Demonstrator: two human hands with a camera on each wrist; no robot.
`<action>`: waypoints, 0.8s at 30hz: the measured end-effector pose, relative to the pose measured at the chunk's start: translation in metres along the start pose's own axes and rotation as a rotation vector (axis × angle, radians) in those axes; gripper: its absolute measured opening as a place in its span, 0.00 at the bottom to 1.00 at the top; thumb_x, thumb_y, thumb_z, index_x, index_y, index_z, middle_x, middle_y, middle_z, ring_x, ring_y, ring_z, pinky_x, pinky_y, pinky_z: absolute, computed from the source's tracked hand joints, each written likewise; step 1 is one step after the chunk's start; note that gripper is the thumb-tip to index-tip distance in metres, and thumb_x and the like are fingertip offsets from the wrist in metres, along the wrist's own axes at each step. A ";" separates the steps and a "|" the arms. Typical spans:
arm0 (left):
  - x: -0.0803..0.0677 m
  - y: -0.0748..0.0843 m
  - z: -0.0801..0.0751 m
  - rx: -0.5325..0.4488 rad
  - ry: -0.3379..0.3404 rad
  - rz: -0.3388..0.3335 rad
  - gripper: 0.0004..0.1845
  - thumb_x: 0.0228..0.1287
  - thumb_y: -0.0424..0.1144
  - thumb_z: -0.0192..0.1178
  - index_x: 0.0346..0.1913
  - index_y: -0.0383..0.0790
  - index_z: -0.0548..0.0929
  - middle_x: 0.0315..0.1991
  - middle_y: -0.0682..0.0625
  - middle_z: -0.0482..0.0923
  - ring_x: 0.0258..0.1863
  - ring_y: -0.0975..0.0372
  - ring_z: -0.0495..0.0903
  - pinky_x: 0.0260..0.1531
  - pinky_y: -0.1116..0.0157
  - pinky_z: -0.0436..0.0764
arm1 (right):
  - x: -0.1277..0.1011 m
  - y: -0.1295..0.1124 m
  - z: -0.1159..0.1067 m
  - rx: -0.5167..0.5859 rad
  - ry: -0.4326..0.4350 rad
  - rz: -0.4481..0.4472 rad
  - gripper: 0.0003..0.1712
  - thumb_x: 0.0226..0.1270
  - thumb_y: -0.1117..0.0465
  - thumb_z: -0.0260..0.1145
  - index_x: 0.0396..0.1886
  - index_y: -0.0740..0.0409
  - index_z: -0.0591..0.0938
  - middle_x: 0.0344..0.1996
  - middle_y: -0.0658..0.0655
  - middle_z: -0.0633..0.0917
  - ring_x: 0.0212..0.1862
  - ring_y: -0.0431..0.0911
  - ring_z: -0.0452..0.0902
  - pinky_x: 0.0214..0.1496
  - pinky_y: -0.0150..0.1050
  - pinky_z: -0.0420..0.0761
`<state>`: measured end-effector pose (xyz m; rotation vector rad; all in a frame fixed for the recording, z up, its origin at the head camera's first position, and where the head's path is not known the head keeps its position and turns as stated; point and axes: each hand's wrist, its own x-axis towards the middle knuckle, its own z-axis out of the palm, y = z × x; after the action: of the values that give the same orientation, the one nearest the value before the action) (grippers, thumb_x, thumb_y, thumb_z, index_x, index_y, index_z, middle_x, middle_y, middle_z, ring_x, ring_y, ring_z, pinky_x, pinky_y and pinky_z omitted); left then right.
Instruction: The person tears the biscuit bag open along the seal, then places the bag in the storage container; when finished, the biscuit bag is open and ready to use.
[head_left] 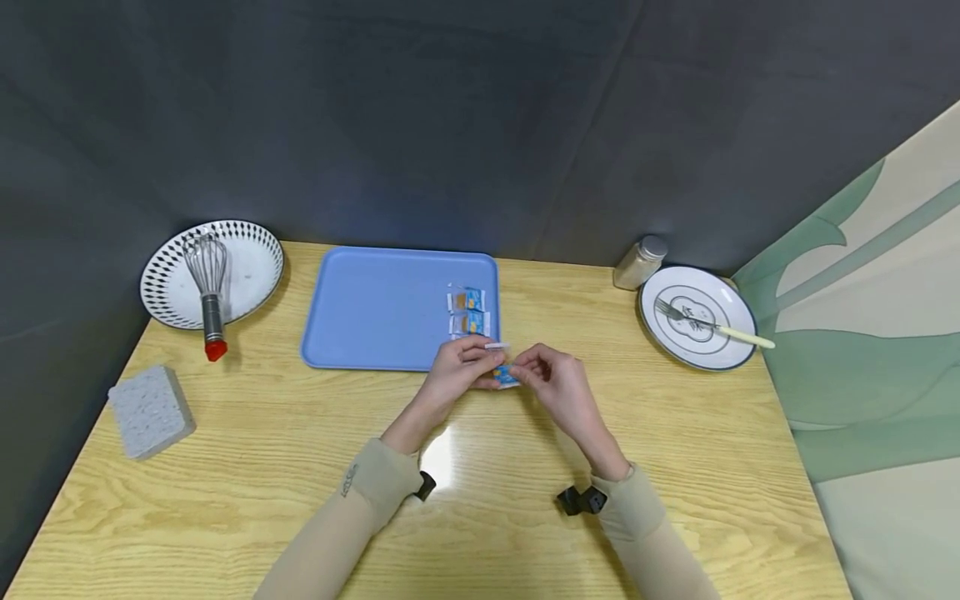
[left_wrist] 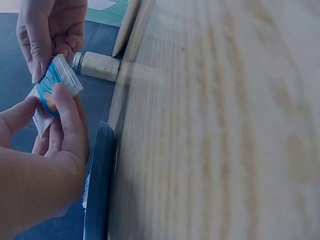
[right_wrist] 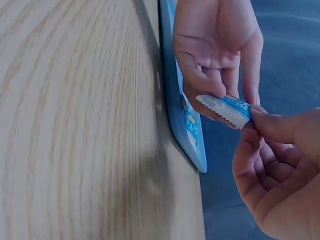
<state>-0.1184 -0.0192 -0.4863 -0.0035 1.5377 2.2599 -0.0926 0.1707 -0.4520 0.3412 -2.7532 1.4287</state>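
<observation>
Both hands hold one small blue-and-white sachet [head_left: 506, 373] just above the table, in front of the blue tray [head_left: 375, 308]. My left hand [head_left: 467, 367] pinches one end of the sachet [left_wrist: 52, 90] between thumb and fingers. My right hand [head_left: 542, 375] pinches the other end, where the crimped edge of the sachet [right_wrist: 227, 107] shows. Two more sachets [head_left: 468, 310] of the same kind lie on the tray's right side.
A patterned plate [head_left: 247, 267] with a whisk [head_left: 208, 287] sits at the back left, and a grey sponge [head_left: 152, 410] lies at the left edge. At the back right stand a jar [head_left: 640, 262] and a white plate [head_left: 701, 350] carrying a fork [head_left: 708, 325].
</observation>
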 end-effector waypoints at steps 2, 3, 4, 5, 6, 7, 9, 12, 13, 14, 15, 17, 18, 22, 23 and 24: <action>-0.001 0.000 0.000 0.011 0.002 0.002 0.14 0.76 0.26 0.63 0.58 0.21 0.79 0.43 0.46 0.87 0.36 0.62 0.87 0.39 0.62 0.90 | 0.000 0.000 0.001 0.013 -0.001 0.008 0.03 0.70 0.69 0.76 0.36 0.64 0.89 0.25 0.53 0.85 0.25 0.41 0.73 0.26 0.30 0.70; -0.001 0.000 0.000 0.018 0.003 0.003 0.14 0.76 0.26 0.63 0.59 0.21 0.79 0.43 0.46 0.87 0.36 0.62 0.87 0.39 0.62 0.90 | 0.000 0.000 0.001 0.018 -0.001 0.013 0.03 0.71 0.69 0.76 0.36 0.64 0.89 0.24 0.52 0.85 0.24 0.41 0.72 0.25 0.30 0.69; -0.001 0.000 -0.001 0.027 0.003 0.004 0.14 0.76 0.26 0.64 0.59 0.22 0.80 0.44 0.45 0.88 0.36 0.62 0.87 0.39 0.62 0.90 | 0.001 0.000 0.001 0.021 -0.002 0.017 0.03 0.71 0.69 0.75 0.35 0.64 0.89 0.24 0.52 0.84 0.23 0.41 0.72 0.24 0.30 0.69; -0.001 -0.001 -0.002 0.039 0.003 0.008 0.15 0.77 0.27 0.64 0.59 0.22 0.80 0.44 0.45 0.88 0.36 0.62 0.87 0.38 0.63 0.89 | 0.001 0.000 0.002 0.025 -0.002 0.023 0.04 0.71 0.69 0.75 0.35 0.64 0.89 0.23 0.52 0.84 0.23 0.41 0.71 0.24 0.30 0.68; -0.002 -0.001 -0.002 0.052 0.003 0.011 0.15 0.77 0.28 0.64 0.60 0.23 0.80 0.45 0.45 0.88 0.35 0.61 0.87 0.37 0.63 0.89 | 0.001 -0.001 0.002 0.028 -0.004 0.026 0.04 0.72 0.69 0.75 0.35 0.64 0.89 0.23 0.52 0.83 0.23 0.40 0.71 0.24 0.30 0.68; -0.002 -0.001 -0.003 0.064 0.001 0.015 0.15 0.77 0.29 0.64 0.60 0.25 0.80 0.45 0.45 0.88 0.35 0.61 0.86 0.36 0.63 0.89 | 0.001 -0.001 0.002 0.030 -0.004 0.029 0.04 0.72 0.69 0.74 0.35 0.64 0.89 0.23 0.52 0.83 0.23 0.41 0.71 0.24 0.30 0.68; -0.002 -0.001 -0.004 0.087 0.001 0.021 0.15 0.78 0.30 0.65 0.61 0.27 0.80 0.45 0.46 0.88 0.34 0.61 0.86 0.35 0.63 0.88 | 0.002 -0.002 0.003 0.031 -0.008 0.032 0.04 0.72 0.69 0.74 0.35 0.64 0.88 0.23 0.52 0.83 0.23 0.41 0.71 0.24 0.30 0.68; -0.001 -0.002 -0.004 0.105 0.005 0.028 0.14 0.78 0.32 0.65 0.60 0.30 0.81 0.44 0.47 0.87 0.34 0.61 0.84 0.34 0.64 0.86 | 0.003 -0.003 0.005 0.034 -0.014 0.038 0.04 0.73 0.70 0.73 0.35 0.64 0.88 0.23 0.53 0.83 0.24 0.41 0.71 0.25 0.30 0.68; -0.001 -0.002 -0.004 0.105 0.011 0.028 0.13 0.78 0.32 0.65 0.59 0.31 0.81 0.43 0.48 0.87 0.34 0.61 0.83 0.33 0.65 0.85 | 0.004 -0.003 0.005 0.035 -0.017 0.044 0.04 0.73 0.70 0.73 0.35 0.65 0.88 0.23 0.53 0.83 0.24 0.42 0.71 0.25 0.30 0.69; -0.001 -0.002 -0.004 0.104 0.020 0.029 0.12 0.78 0.32 0.65 0.58 0.32 0.81 0.43 0.48 0.86 0.34 0.62 0.83 0.33 0.65 0.85 | 0.004 -0.003 0.006 0.036 -0.022 0.047 0.04 0.73 0.70 0.73 0.35 0.65 0.88 0.23 0.53 0.83 0.24 0.42 0.71 0.25 0.30 0.69; 0.000 -0.002 -0.004 0.103 0.029 0.030 0.11 0.78 0.32 0.65 0.57 0.32 0.82 0.42 0.49 0.86 0.34 0.62 0.82 0.32 0.66 0.84 | 0.004 -0.003 0.006 0.037 -0.026 0.051 0.04 0.73 0.69 0.73 0.36 0.65 0.88 0.24 0.54 0.83 0.24 0.42 0.71 0.25 0.30 0.69; 0.000 -0.002 -0.003 0.104 0.050 0.033 0.10 0.77 0.32 0.65 0.55 0.33 0.82 0.41 0.49 0.86 0.33 0.63 0.81 0.31 0.67 0.82 | 0.005 -0.003 0.007 0.038 -0.037 0.057 0.03 0.74 0.69 0.72 0.37 0.65 0.88 0.25 0.54 0.83 0.25 0.42 0.72 0.26 0.30 0.70; 0.001 -0.002 -0.002 0.105 0.060 0.038 0.09 0.77 0.32 0.65 0.54 0.33 0.82 0.41 0.50 0.86 0.32 0.63 0.81 0.30 0.68 0.81 | 0.005 -0.003 0.007 0.037 -0.042 0.061 0.03 0.75 0.69 0.72 0.38 0.65 0.88 0.25 0.54 0.84 0.25 0.43 0.73 0.26 0.30 0.70; 0.002 -0.001 -0.002 0.106 0.083 0.059 0.09 0.76 0.30 0.65 0.53 0.31 0.83 0.41 0.50 0.88 0.31 0.64 0.79 0.28 0.69 0.78 | 0.008 -0.004 0.008 0.031 -0.042 0.044 0.03 0.76 0.69 0.71 0.40 0.66 0.88 0.28 0.55 0.86 0.28 0.43 0.76 0.27 0.31 0.73; 0.002 -0.001 -0.002 0.103 0.083 0.062 0.09 0.76 0.30 0.65 0.54 0.31 0.83 0.41 0.50 0.88 0.31 0.64 0.79 0.28 0.69 0.78 | 0.009 -0.004 0.008 0.031 -0.034 0.036 0.03 0.76 0.68 0.71 0.40 0.66 0.88 0.29 0.55 0.87 0.28 0.43 0.77 0.28 0.31 0.75; 0.002 0.000 -0.002 0.101 0.083 0.066 0.10 0.76 0.30 0.65 0.55 0.30 0.83 0.41 0.50 0.88 0.32 0.64 0.80 0.28 0.69 0.78 | 0.010 -0.004 0.008 0.031 -0.023 0.031 0.03 0.76 0.68 0.71 0.41 0.66 0.88 0.31 0.56 0.87 0.30 0.44 0.78 0.29 0.31 0.76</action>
<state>-0.1206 -0.0204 -0.4879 -0.0184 1.7171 2.2553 -0.1009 0.1603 -0.4521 0.3194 -2.7694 1.4853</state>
